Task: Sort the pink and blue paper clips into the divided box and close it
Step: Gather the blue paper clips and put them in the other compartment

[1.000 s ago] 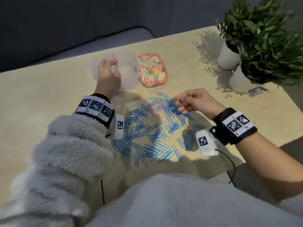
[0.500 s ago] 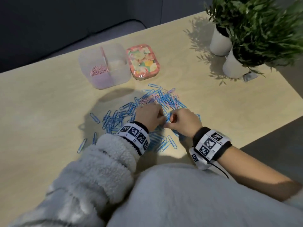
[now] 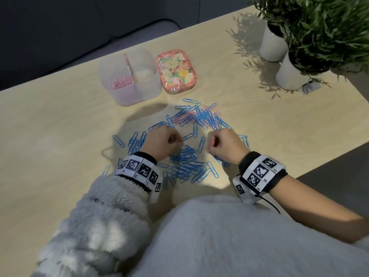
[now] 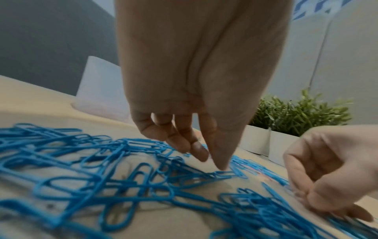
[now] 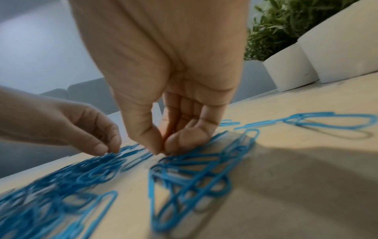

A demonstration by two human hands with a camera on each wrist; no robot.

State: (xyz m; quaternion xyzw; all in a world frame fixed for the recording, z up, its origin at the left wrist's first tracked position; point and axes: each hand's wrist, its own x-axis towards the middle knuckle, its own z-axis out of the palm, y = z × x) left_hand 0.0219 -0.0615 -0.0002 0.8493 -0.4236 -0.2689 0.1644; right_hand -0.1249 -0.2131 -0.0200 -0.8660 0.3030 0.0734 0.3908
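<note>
The translucent divided box stands open at the back, with pink paper clips in its left compartment. Its floral lid lies to the right of it. Blue paper clips are spread over the table, with a few pink clips mixed in at the far side. My left hand curls down onto the blue clips; whether it holds one is unclear. My right hand pinches thumb and fingertips together on a blue clip at the pile.
Two white pots with green plants stand at the back right of the wooden table. The table's right edge runs close to my right wrist. A dark sofa fills the background.
My left hand left the box and came down into the pile beside the right hand. The two hands then drew apart, each with fingertips in the blue clips.
</note>
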